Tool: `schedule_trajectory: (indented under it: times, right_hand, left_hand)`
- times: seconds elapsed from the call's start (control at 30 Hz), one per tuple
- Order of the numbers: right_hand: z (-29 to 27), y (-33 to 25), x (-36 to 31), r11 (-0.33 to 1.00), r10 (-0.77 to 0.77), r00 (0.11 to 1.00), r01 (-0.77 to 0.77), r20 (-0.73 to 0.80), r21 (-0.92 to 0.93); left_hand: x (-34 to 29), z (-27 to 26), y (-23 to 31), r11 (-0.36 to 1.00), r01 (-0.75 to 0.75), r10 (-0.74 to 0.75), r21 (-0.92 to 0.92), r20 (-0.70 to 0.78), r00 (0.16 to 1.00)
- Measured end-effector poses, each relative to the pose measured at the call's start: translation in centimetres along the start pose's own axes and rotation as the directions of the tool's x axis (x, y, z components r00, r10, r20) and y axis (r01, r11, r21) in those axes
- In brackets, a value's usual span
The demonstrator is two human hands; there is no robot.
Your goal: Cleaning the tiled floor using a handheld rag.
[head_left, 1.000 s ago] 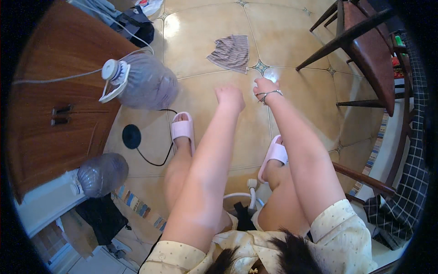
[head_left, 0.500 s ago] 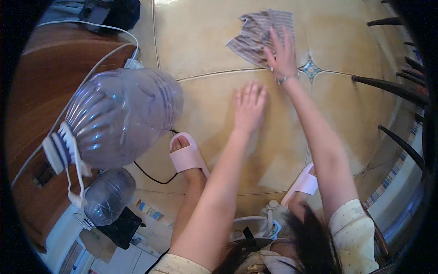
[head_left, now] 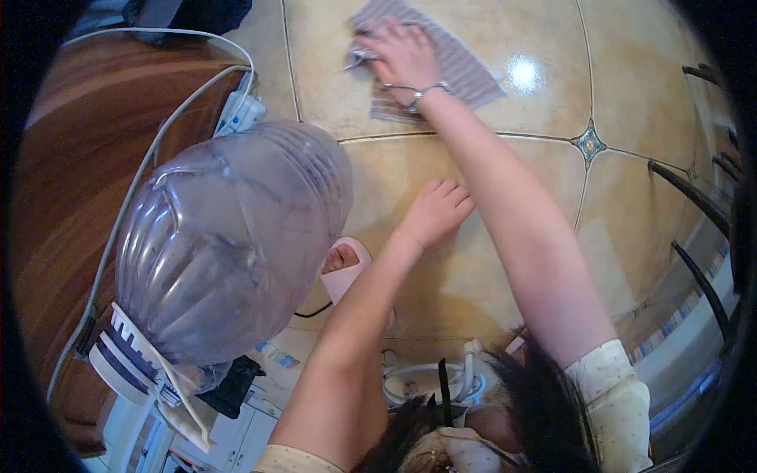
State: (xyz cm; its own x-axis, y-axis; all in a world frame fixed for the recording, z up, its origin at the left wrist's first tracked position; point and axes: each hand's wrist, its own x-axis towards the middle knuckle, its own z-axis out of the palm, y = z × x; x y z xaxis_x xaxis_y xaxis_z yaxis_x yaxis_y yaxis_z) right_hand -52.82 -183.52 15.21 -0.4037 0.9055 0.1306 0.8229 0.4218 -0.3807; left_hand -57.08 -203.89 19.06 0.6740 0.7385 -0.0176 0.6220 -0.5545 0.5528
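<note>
My right hand (head_left: pixel 400 54) presses down on a brown-and-white striped cloth (head_left: pixel 465 75) spread on the tiled floor at the far middle. The cloth's left edge is bunched up by its fingers. A bracelet circles that wrist. Nearer to me, my left hand (head_left: pixel 438 211) is beside my right forearm, low over the floor or resting on it; which of these I cannot tell. Its fingers are loosely bent and slightly apart, with nothing in them.
On the left, a big clear plastic bottle (head_left: pixel 236 229) with a white handle lies in front of a brown wooden surface (head_left: pixel 71 181). A white cable (head_left: pixel 118 229) runs to a power strip (head_left: pixel 240 113). Dark furniture legs (head_left: pixel 690 193) reach in from the right. A pink slipper (head_left: pixel 351 272) covers my left foot.
My right hand and the cloth have moved left across the tiles, and the cloth has turned. My left hand has come nearer and its fingers have bent. The view has shifted.
</note>
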Motion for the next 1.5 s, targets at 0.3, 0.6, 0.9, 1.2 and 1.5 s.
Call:
schedule_trajectory:
  times: [0.3,0.6,0.9,1.2,1.5]
  right_hand:
    - [-1.1,-3.5,-7.5,0.862,-0.504,0.835,0.467,0.221,0.199]
    - [-6.3,4.2,-20.3,0.975,-0.181,0.958,0.204,0.221,-0.087]
    - [-9.5,6.1,-40.1,0.776,0.598,0.782,-0.62,-0.175,-0.114]
    - [-8.6,-5.5,-45.1,0.958,0.286,0.931,-0.284,0.227,-0.043]
    - [-11.4,-2.8,-46.5,0.957,0.051,0.864,-0.186,0.5,0.224]
  left_hand:
    - [-2.1,0.7,0.8,0.996,-0.084,0.083,-0.003,-0.066,0.994]
    - [-2.5,0.7,2.7,0.984,-0.174,0.173,-0.048,-0.022,0.985]
    - [-2.9,4.1,7.4,0.975,-0.208,0.205,-0.081,-0.038,0.978]
    - [-2.1,4.5,11.6,0.94,-0.341,0.342,0.026,-0.015,0.94]
    - [-0.8,7.0,13.7,0.961,-0.264,0.275,-0.077,0.273,0.922]
